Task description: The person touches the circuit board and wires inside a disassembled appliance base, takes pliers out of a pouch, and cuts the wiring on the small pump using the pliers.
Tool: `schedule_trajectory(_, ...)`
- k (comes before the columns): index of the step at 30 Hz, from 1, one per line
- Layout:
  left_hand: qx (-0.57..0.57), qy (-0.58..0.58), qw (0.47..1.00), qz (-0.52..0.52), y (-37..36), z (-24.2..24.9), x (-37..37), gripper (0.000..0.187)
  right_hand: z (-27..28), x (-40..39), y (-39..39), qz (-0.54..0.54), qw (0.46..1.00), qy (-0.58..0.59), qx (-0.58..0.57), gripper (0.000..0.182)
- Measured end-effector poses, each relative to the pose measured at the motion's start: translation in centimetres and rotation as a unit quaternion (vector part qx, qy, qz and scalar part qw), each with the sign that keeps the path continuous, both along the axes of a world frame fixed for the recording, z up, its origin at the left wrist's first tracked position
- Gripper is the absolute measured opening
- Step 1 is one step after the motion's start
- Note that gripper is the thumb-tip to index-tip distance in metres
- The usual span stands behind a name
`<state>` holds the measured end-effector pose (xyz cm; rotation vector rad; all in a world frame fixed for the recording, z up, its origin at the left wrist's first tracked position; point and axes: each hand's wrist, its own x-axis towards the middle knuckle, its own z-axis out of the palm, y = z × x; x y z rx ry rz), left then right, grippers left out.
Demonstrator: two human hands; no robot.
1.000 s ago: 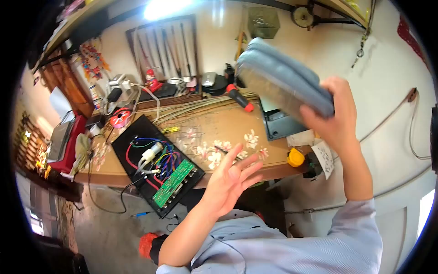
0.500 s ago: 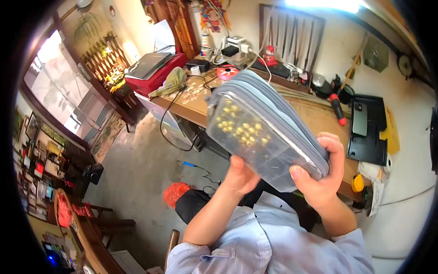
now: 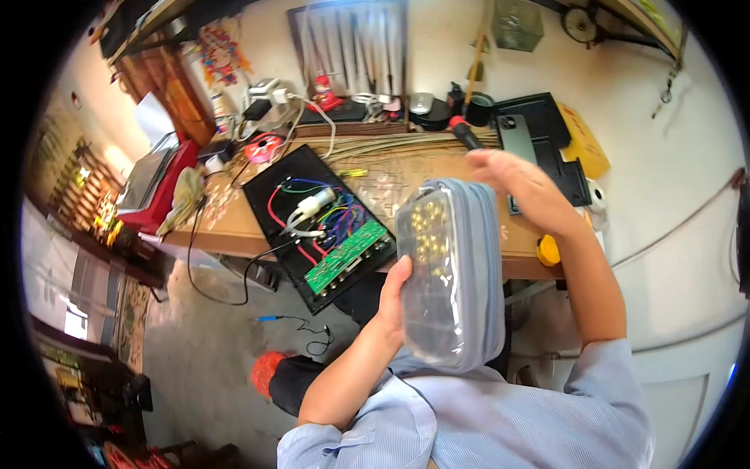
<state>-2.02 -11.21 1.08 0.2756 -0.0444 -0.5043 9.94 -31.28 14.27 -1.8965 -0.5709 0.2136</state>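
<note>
- Faces a long brown wooden workbench (image 3: 445, 164) against a pale wall, with bare grey floor (image 3: 203, 344) below on the left.
- Holds a boxy grey fabric case (image 3: 478, 273) with a clear plastic face upright in front of the chest, before the bench's front edge.
- Grips it low on its left side with the left hand (image 3: 393, 305), clamped on the case, thumb along the edge of the clear face and fingers hidden behind.
- Shows small round gold beads (image 3: 430, 234) through the upper part of that face.
- Raises the right hand (image 3: 525, 187) just beside the case's upper right corner, slightly blurred, with fingers apart from thumb and closed on nothing; cannot tell whether touching the corner.
- Has a flat black rectangular panel (image 3: 269, 186) on the bench to the left of the case, tilted and jutting past the front edge, bearing coloured wires (image 3: 344, 219) and a green circuit board (image 3: 344, 256).
- Includes, beyond the right hand, a red-and-black-handled tool (image 3: 467, 134), a grey flat smartphone (image 3: 516, 134) and a black plastic tray (image 3: 547, 117).
- Includes a round yellow object (image 3: 549, 250) by the bench edge, below the right forearm.
</note>
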Motion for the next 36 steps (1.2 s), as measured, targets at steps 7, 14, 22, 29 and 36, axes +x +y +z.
schedule_trajectory(7, 0.007, -0.058, 0.994, -0.096, -0.2, -3.7, 0.5, 0.082, -0.9, 1.6, -1.1, 0.154, 0.959, 0.209, -0.117, 0.04)
schedule_trajectory(14, -0.02, -0.025, 0.992, -0.124, -0.6, -4.8, 0.0, 0.085, -0.5, -0.3, -3.1, 0.19, 0.979, 0.057, -0.05, 0.031)
schedule_trajectory(22, 0.111, -0.004, 0.985, -0.135, -1.4, -4.5, -0.5, 0.091, -0.7, 0.6, -6.3, 0.188, 0.956, 0.204, -0.099, 0.028)
schedule_trajectory(29, 0.125, -0.007, 0.988, -0.092, -2.9, -2.4, 0.5, 0.083, 0.2, 0.6, -7.3, 0.161, 0.937, -0.183, -0.248, 0.016)
schedule_trajectory(36, 0.086, 0.03, 0.995, -0.028, -4.5, -0.4, 2.2, 0.08, 3.9, -1.8, -6.6, 0.108, 0.834, -0.414, -0.349, 0.012)
